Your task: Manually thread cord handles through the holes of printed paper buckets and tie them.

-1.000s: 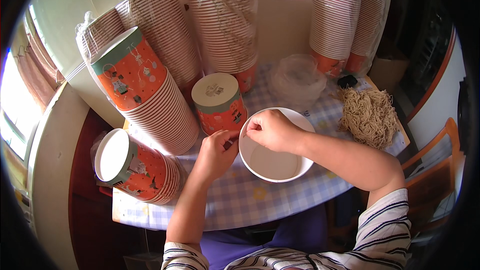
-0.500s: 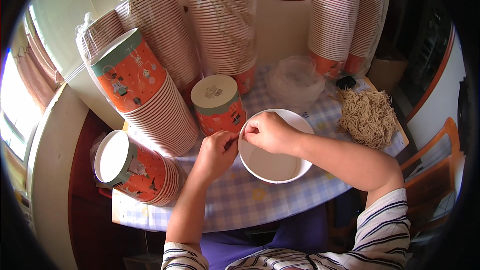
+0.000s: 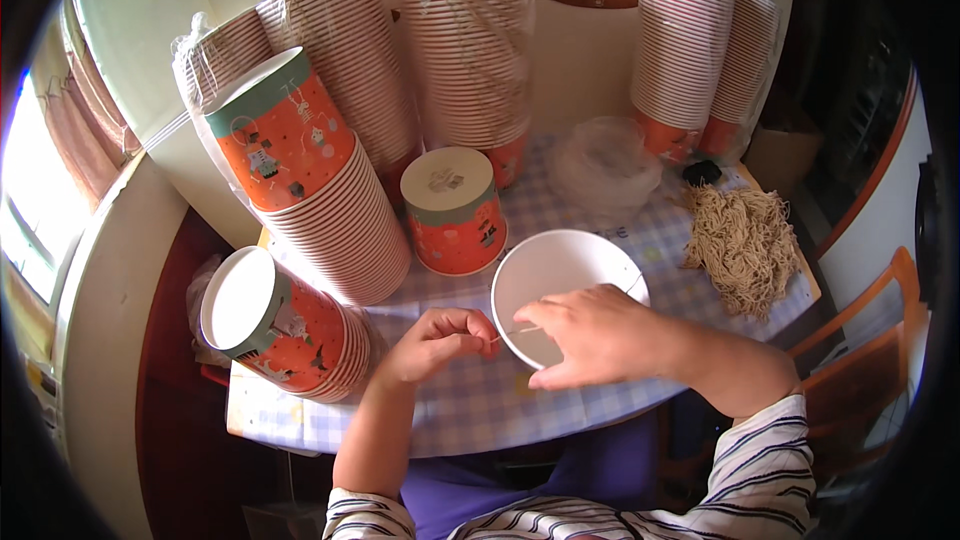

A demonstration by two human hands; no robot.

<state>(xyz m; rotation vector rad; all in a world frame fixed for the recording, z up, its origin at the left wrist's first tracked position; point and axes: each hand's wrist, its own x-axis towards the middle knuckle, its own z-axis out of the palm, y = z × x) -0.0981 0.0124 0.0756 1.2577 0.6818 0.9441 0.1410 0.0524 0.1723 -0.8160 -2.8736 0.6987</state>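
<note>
A white-lined paper bucket [image 3: 540, 275] stands with its mouth up at the near middle of the table. My left hand [image 3: 440, 345] is at its left, thumb and fingers pinched on a thin pale cord [image 3: 516, 331]. That cord runs over the bucket's near left rim toward my right hand [image 3: 605, 335]. My right hand hovers over the bucket's near side, thumb and forefinger spread apart, hiding part of the opening. A fine line also shows by the bucket's far right rim; where it leads I cannot tell.
An upside-down orange bucket [image 3: 455, 225] stands behind. Tall bucket stacks [image 3: 335, 210] line the left and back, some bagged in plastic. A shorter stack [image 3: 290, 330] leans at near left. Tangled beige cords [image 3: 742, 250] lie at right, near a crumpled clear bag [image 3: 605, 165].
My right hand has come out of the bucket toward me, its fingers spreading. The bucket has shifted and turned. My left hand has drawn slightly nearer me, and cord now shows between the hands.
</note>
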